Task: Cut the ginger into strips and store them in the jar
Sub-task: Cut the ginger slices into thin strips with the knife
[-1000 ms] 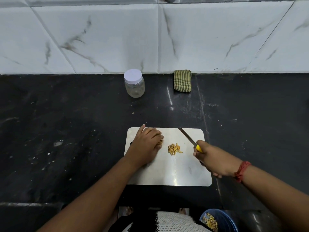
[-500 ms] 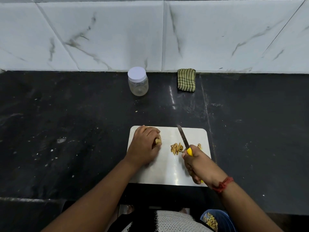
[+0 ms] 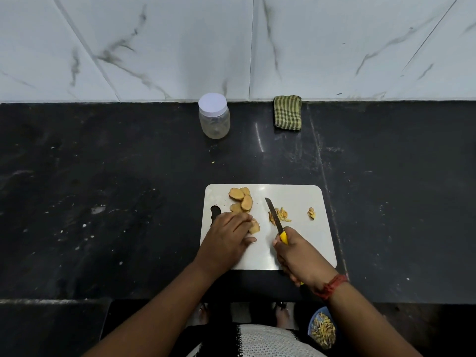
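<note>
A white cutting board (image 3: 298,248) lies on the black counter. Several ginger slices (image 3: 240,199) lie at its far left. My left hand (image 3: 226,238) holds down a ginger piece (image 3: 254,226) with curled fingers. My right hand (image 3: 300,256) grips a yellow-handled knife (image 3: 274,215), blade pointing away beside a small heap of ginger strips (image 3: 280,215). A ginger scrap (image 3: 311,213) sits further right. The clear jar (image 3: 213,115) with a white lid stands closed near the wall.
A folded green striped cloth (image 3: 287,112) lies against the marble wall, right of the jar. Below the counter edge a blue bowl (image 3: 322,331) holds peelings. Crumbs dot the counter (image 3: 103,189) to the left.
My left hand drew back toward me, uncovering the ginger slices at the board's far left. The knife hand swung left and now stands beside the strips.
</note>
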`<state>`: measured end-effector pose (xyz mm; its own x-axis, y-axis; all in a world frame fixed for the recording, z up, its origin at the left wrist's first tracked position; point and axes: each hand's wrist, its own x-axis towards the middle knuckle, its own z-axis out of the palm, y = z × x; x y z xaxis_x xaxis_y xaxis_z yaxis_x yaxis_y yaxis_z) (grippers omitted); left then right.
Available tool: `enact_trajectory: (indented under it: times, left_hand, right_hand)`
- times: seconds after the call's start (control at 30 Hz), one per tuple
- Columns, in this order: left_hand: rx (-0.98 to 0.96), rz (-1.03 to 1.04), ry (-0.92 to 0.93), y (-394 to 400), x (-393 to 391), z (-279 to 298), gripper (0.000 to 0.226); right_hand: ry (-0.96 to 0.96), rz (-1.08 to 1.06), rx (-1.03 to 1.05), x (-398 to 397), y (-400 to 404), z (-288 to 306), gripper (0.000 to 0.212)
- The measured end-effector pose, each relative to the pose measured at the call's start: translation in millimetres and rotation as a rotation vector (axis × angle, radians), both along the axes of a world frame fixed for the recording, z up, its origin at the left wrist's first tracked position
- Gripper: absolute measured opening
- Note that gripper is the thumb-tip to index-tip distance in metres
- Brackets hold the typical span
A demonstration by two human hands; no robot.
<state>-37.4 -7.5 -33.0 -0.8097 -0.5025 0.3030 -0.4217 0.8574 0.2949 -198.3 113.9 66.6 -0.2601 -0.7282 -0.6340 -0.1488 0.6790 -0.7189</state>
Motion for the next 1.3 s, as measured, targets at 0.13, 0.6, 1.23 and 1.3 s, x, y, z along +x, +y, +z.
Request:
enact_trajectory:
  times: [0.13, 0.6, 1.23, 1.3]
  left_hand:
    - [-0.048, -0.086, -0.091, 5, 12, -4, 0.041]
    - [-0.096, -0.215, -0.141, 1, 20, 0, 0.051]
    - [-0.064, -0.257, -0.179, 1, 14, 1, 0.052]
    - [-0.052, -0.250, -0.181, 2, 14, 0, 0.052]
  right_hand:
    - [0.093, 0.032, 0.046, 14, 2, -2, 0.015]
    - [0.350, 0.190, 0.068, 38, 5, -10, 0.005]
    - [0.435, 0.322, 0.136, 42, -1, -22, 0.025]
    - [0.444, 0.309, 0.121, 44, 1, -23, 0.023]
